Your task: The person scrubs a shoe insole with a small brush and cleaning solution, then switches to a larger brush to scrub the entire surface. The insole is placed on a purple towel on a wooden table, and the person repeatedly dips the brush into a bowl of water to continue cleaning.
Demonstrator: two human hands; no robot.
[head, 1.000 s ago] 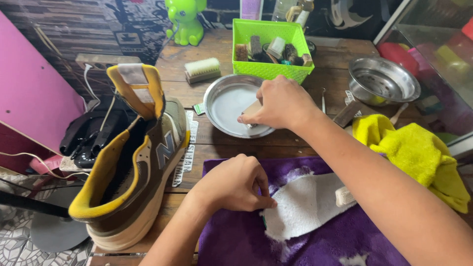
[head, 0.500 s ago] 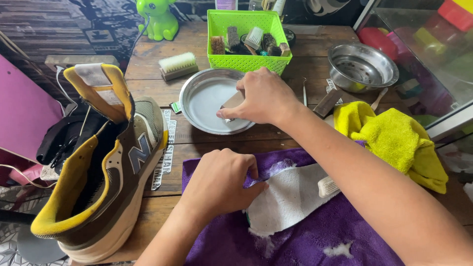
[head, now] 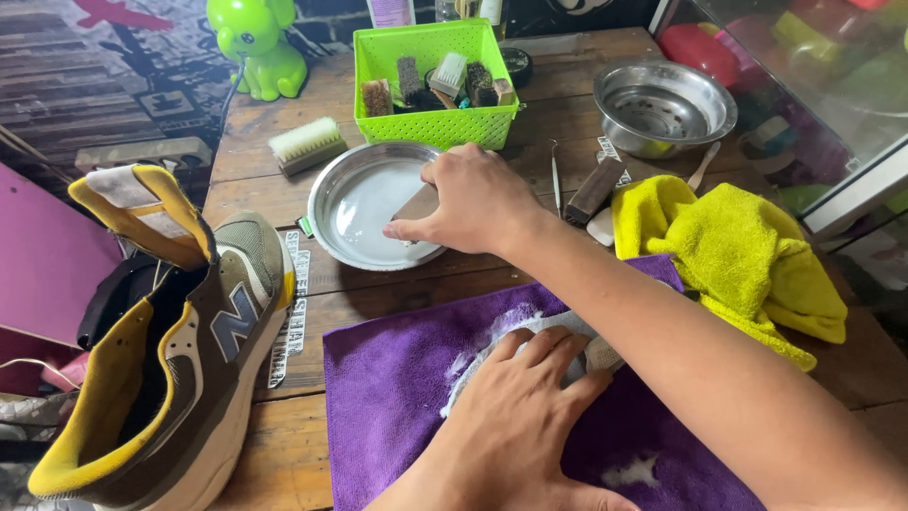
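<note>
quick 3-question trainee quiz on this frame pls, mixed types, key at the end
1. True or false: the right hand reaches into the shallow metal dish.
2. What does the left hand press on? A) the yellow cloth B) a white insole on the purple towel C) the sneaker
3. Fill in: the brushes stand in a green ____.

Key
1. True; it holds a brush over the dish.
2. B: white insole, purple towel.
3. Basket.
</note>
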